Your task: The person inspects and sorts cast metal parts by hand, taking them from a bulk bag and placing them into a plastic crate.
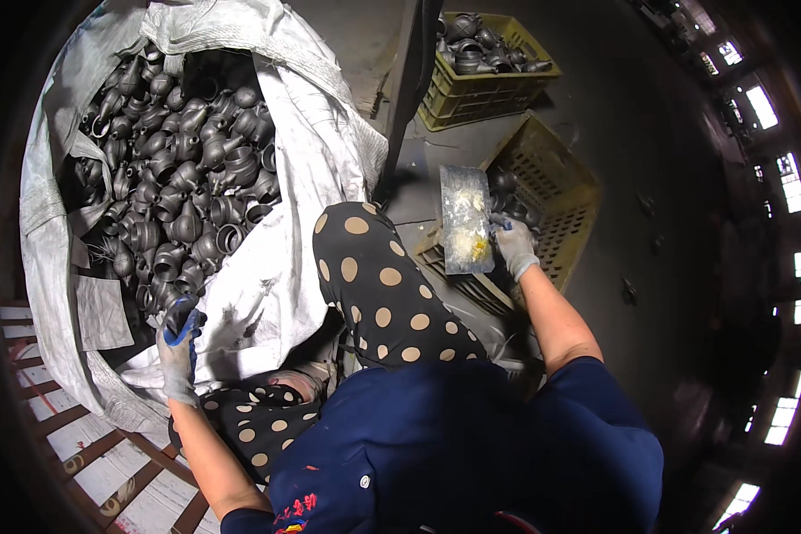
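My left hand point(181, 349), in a white glove with blue-coated fingers, is at the near edge of a large white woven sack point(307, 116). Its fingers are curled; something dark between them cannot be made out. Inside the sack lie many dark grey castings point(187, 169), bulb-shaped with necks and round openings. My right hand point(514, 247), gloved too, is beside the right edge of a worn grey rectangular plate point(465, 221) smeared white and yellow. Its fingertips are partly hidden by the plate and dark castings point(513, 198) in a tilted yellow crate point(561, 191), so its grip is unclear.
Another yellow crate point(485, 93) with dark castings stands farther off. A dark upright post point(411, 84) rises between sack and crates. My leg in polka-dot cloth point(383, 294) lies between them. A few small dark pieces point(630, 290) lie on the floor at right; slats point(98, 432) run lower left.
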Demonstrator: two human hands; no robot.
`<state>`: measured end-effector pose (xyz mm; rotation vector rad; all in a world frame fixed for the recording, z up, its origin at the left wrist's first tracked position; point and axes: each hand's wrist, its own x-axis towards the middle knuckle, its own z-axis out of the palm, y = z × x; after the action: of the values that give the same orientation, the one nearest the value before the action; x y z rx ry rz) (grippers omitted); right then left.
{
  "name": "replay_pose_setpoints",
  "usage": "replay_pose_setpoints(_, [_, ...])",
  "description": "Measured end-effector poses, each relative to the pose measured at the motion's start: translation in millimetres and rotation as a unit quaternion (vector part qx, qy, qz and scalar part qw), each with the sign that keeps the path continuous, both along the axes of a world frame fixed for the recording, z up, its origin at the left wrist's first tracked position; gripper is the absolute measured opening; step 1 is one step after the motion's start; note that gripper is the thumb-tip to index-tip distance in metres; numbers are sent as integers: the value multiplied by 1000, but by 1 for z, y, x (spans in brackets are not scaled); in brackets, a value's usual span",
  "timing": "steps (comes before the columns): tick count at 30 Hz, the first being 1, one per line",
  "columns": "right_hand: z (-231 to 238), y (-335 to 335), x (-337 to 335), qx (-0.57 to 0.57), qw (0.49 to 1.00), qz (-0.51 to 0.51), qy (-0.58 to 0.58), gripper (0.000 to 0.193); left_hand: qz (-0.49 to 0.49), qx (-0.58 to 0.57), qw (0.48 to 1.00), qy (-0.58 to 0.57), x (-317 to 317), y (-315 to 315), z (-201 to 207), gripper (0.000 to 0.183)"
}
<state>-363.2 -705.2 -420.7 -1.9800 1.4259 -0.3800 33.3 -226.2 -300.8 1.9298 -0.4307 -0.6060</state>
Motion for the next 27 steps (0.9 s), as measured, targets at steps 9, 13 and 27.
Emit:
replay_pose_setpoints(9, [2,1,1,-10,998,8,56,27,4,-5,1000,9,-3,-9,-2,27])
replay_pose_setpoints(13, [10,4,6,-12,996,13,83,27,7,13,999,37,-2,-6,-4,30])
replay_pose_setpoints(27, [16,1,-4,294,927,-59,-225,26,-6,8,1000,15,-12,-17,13,29])
